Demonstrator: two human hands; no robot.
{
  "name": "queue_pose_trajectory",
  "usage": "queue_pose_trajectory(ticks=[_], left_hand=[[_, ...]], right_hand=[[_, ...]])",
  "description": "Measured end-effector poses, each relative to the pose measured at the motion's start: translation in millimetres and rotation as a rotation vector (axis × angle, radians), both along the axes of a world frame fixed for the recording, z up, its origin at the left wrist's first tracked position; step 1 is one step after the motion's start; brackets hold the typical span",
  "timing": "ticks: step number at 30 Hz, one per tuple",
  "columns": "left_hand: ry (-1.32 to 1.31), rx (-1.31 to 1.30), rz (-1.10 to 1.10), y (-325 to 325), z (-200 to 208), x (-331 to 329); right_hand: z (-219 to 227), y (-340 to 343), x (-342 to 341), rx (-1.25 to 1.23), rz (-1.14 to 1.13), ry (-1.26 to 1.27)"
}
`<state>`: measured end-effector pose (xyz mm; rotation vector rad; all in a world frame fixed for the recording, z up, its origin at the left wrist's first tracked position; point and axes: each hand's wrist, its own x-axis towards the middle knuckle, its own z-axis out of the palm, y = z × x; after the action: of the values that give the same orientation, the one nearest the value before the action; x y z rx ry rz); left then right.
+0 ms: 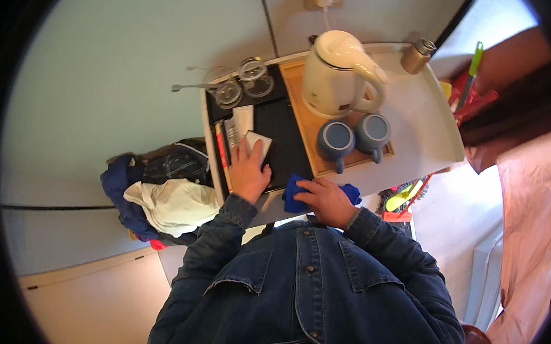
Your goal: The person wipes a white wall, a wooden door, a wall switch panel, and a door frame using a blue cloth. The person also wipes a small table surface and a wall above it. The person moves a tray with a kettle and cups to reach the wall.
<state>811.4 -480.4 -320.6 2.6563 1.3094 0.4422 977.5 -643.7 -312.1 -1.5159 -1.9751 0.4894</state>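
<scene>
My left hand (249, 174) rests over the black tray (286, 141), its fingers stretched out and thumb apart. Its fingertips touch a small white packet (262, 144). Beside that lie a longer white packet (243, 117), a silvery sachet (231, 133) and a thin red-and-white stick-shaped packet (222, 152). At the front edge of the white tabletop (424, 120), my right hand (330, 201) is closed on a crumpled blue cloth (294, 195). The cloth shows on both sides of that hand; the fingers partly cover it.
A cream electric kettle (330, 81) stands on a wooden tray (298, 89), with two upturned blue-grey mugs (336, 138) in front. Clear glass cups (228, 93) sit back left, and a metal bottle (417, 57) back right. Clothes (174, 201) are piled left; a brush (402, 200) is below right.
</scene>
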Motion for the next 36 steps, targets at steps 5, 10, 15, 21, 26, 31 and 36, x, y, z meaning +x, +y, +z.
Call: queue_pose_trajectory(ticks=[5,10,15,21,26,31,36], left_hand=[[0.085,0.015,0.077,10.7,-3.4,-2.4],[0.028,-0.025,0.102,16.9,-5.9,-5.2],[-0.145,-0.011,0.029,7.9,7.0,-7.3],[-0.326,-0.118,-0.100,-8.3,38.7,1.2],[-0.430,-0.283,-0.289,-22.4,51.8,29.7],[-0.486,-0.400,-0.385,-24.8,55.7,53.2],[-0.480,-0.417,-0.427,-26.4,64.0,69.3]], right_hand=[[-27.7,-58.0,44.5,0.047,-0.266,0.012],[-44.7,-103.5,139.2,0.014,-0.717,-0.196],[-57.3,-123.6,253.9,-0.096,-1.235,-0.466],[-72.9,-87.6,283.8,-0.175,-1.342,-0.350],[-73.5,-49.1,180.7,-0.013,-1.057,-0.297],[-50.3,-84.6,158.6,-0.081,-1.022,-0.204],[-32.4,-120.8,224.6,-0.217,-1.079,-0.620]])
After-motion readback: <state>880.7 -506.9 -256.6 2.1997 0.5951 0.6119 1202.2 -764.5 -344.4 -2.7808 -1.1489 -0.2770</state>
